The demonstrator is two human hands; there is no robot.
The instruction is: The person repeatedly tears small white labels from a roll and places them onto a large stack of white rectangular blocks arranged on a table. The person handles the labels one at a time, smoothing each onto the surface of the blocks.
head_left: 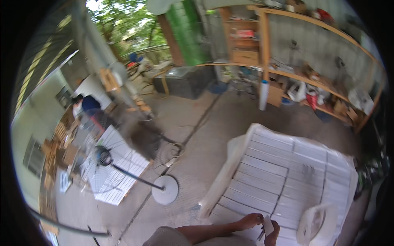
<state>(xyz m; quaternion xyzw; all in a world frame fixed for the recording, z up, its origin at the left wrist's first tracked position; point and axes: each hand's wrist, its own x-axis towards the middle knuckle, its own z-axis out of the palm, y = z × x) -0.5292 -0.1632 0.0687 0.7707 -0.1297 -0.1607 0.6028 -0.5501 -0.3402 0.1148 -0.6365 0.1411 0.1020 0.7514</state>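
Low in the picture, my left hand [249, 222] and my right hand [272, 238] come together over the near edge of a stack of white boxes [262, 172]. Both hands are closed around a small flat white piece [268, 225], perhaps paper or card. A thin dark item [261, 235] shows below it between the hands; its kind is unclear. The stack is wrapped at its sides in clear plastic film [223, 180]. On top, to the right of my hands, lies a whitish ring-shaped roll [305, 229].
A pedestal fan [165, 190] stands tilted-looking on the floor to the left. Beyond it are another white stack [121, 164] and a person [91, 107] bending. Wooden shelves [303, 76] line the back right. A hose [176, 151] lies on the concrete floor.
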